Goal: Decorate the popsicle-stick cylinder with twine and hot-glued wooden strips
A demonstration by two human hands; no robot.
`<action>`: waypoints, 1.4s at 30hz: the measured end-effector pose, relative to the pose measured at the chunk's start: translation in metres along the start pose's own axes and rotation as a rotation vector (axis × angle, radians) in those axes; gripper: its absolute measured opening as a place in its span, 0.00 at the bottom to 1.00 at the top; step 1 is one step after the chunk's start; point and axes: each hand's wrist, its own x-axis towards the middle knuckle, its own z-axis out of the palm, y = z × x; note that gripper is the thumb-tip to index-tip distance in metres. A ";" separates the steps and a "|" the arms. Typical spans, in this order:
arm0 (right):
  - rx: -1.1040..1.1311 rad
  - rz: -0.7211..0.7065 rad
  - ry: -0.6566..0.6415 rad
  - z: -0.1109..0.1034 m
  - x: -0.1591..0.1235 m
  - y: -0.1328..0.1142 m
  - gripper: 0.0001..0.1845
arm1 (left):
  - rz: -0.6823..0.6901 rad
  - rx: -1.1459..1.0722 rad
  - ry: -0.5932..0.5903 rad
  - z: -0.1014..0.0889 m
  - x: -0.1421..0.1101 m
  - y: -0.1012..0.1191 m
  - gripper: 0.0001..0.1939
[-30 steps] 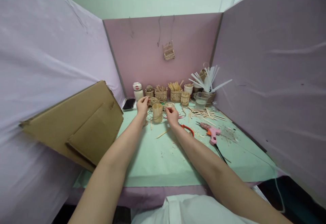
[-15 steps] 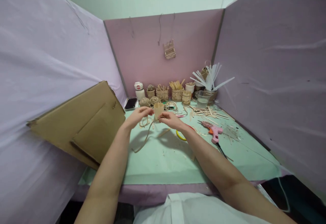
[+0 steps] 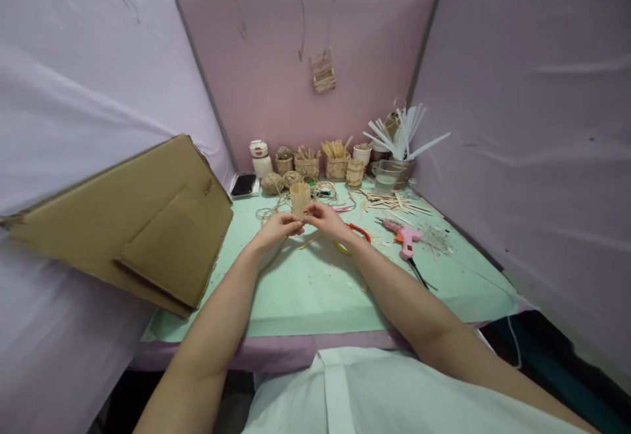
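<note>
A small wooden-stick cup (image 3: pixel 300 198) stands upright on the table, just beyond my fingertips. My left hand (image 3: pixel 280 229) is closed in a pinch in front of its base, with a tan jute cord (image 3: pixel 272 262) trailing from beneath it toward me. Close against it, my right hand (image 3: pixel 323 218) pinches the same cord near the cup's lower edge. The fingertips of both hands almost meet, and they hide the held part of the cord. A loose flat wooden stick (image 3: pixel 310 241) lies below my right hand.
Scissors (image 3: pixel 362 231) lie partly under my right forearm. Farther right are a pink glue gun (image 3: pixel 407 237) and scattered sticks (image 3: pixel 394 202). Twine balls (image 3: pixel 272 183), stick-filled baskets (image 3: pixel 336 168) and a water cup (image 3: pixel 386 179) line the back. Cardboard (image 3: pixel 162 223) leans at left.
My left hand has moved in from beside the cup and closed on the cord next to my right hand. The view has tilted down a little.
</note>
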 end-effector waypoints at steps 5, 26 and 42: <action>-0.002 -0.010 -0.018 -0.003 0.001 0.006 0.18 | -0.097 -0.145 0.064 0.007 0.001 0.001 0.14; -0.630 -0.116 0.046 -0.003 -0.004 0.004 0.09 | -0.143 -0.202 0.152 0.007 0.002 -0.001 0.17; -0.743 -0.050 0.074 -0.008 -0.002 0.003 0.12 | -0.133 -0.381 0.155 0.000 -0.001 0.004 0.22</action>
